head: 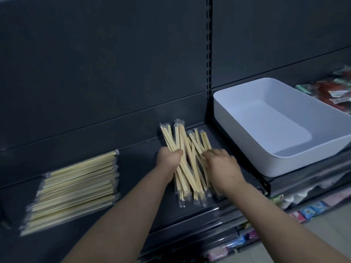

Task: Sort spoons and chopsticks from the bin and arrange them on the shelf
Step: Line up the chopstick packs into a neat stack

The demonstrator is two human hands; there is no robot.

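Chopsticks [180,137] of pale wood, each pair sealed in a clear plastic sleeve with a crimped end, lie in a loose, crisscrossed heap on the dark shelf [136,168]. They point roughly front to back, with their far ends fanned out toward the back panel. The left hand [169,158] grips part of the heap from the left side, thumb curled over the sticks near their middle. The right hand [222,165] comes in from the right with its fingers curled down onto the sticks, holding several of them; exactly how many cannot be told. Well to the left on the same shelf lies a neat stack [76,188] of the same wrapped sticks, laid side by side and parallel, running crosswise to the heap. A white bin [237,130], rectangular with rounded corners, sits on the adjoining shelf section just right of the heap. Beyond it lie red packaged goods [334,92], and colourful packets [311,209] fill the lower shelves.
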